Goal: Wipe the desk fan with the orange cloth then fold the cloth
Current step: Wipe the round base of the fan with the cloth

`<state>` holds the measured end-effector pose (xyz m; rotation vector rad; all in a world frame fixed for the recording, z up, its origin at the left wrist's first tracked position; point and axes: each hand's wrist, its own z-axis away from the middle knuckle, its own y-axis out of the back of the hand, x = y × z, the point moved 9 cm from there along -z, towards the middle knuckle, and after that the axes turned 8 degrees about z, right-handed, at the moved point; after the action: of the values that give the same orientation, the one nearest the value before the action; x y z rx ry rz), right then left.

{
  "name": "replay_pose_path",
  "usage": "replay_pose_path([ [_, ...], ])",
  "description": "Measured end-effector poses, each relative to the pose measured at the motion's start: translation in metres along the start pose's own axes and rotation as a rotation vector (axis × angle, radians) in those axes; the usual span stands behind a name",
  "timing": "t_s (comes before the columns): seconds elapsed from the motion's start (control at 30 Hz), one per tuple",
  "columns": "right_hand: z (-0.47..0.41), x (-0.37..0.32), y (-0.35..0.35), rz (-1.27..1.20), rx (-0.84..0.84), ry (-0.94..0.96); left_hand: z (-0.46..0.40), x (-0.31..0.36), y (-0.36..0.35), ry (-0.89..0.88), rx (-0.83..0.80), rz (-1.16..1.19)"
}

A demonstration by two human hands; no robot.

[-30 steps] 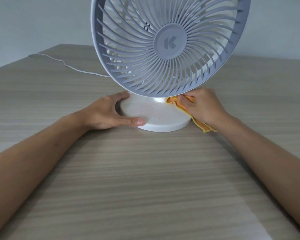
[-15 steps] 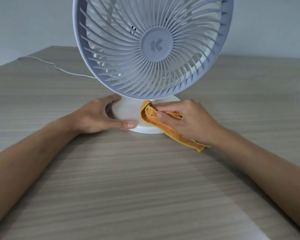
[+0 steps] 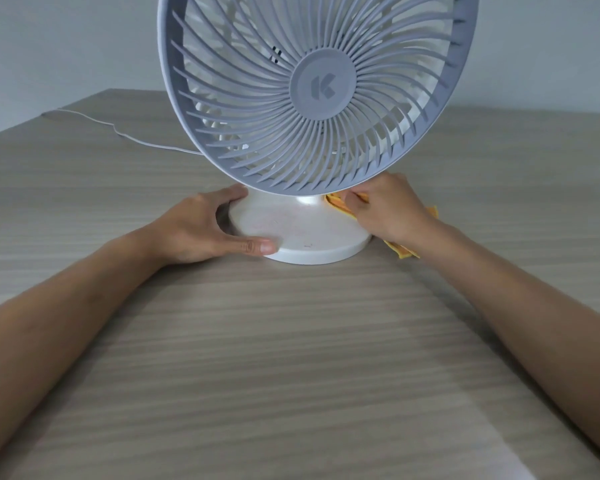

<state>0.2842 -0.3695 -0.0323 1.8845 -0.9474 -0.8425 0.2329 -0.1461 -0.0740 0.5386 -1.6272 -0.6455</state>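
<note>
Desk fan [image 3: 321,88] stood upright on a wood-grain table [image 3: 291,358], its grey spiral grille facing the camera, hub marked with a K. Round white base [image 3: 302,233] sat flat on the table directly below the grille. White power cord [image 3: 125,135] trailed from behind the fan toward the far left edge of the table.

Left hand [image 3: 201,230] lay on the table at the left side of the base, cupping its rim: thumb stretched along the near-left edge with the tip touching the rim, fingers curled round the far-left side beneath the grille. Hand spread wide, gripping nothing but the base edge.

Right hand [image 3: 392,211] was at the right rear of the base, just under the lower edge of the grille. It was closed on the orange cloth [image 3: 340,204], fingers pinched together on a bunched fold pressed against the top of the base near the fan's neck. Rest of the cloth ran under the palm; one corner showed beyond the knuckles on the far right, another tail lay on the table just right of the base, beside the wrist.

Both forearms, bare, reached in from the near edge of the table toward the fan.
</note>
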Motion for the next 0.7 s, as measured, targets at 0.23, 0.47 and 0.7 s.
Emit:
replay_pose_path([
  [0.23, 0.04, -0.059, 0.005, 0.038, 0.05, 0.211, 0.003, 0.005, 0.001, -0.005, 0.013, -0.016],
  [0.47, 0.044, -0.059, 0.005, -0.072, -0.007, 0.199, 0.014, 0.012, 0.004, -0.009, 0.063, -0.126],
  [0.7, 0.044, -0.021, 0.028, -0.054, 0.073, 0.108, 0.024, 0.022, 0.007, -0.064, 0.201, -0.188],
])
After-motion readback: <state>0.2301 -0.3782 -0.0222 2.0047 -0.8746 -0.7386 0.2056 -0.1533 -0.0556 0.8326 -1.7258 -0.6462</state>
